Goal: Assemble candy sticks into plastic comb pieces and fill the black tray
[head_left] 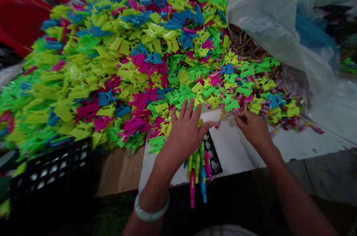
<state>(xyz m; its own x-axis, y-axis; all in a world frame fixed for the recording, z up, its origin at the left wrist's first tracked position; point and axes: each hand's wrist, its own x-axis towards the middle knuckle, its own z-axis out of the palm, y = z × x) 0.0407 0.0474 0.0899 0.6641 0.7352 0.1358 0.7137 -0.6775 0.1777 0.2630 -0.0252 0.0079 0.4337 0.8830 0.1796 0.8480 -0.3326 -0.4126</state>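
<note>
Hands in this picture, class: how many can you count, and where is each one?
2. The left hand is spread at the near edge of the colorful heap, beside the black tray; the right hand is over the white surface, near the patterned sticks.

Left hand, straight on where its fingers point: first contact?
Likely the green plastic pieces in the heap, just past the fingertips of the left hand. Depth is unclear; it may already touch them.
</note>
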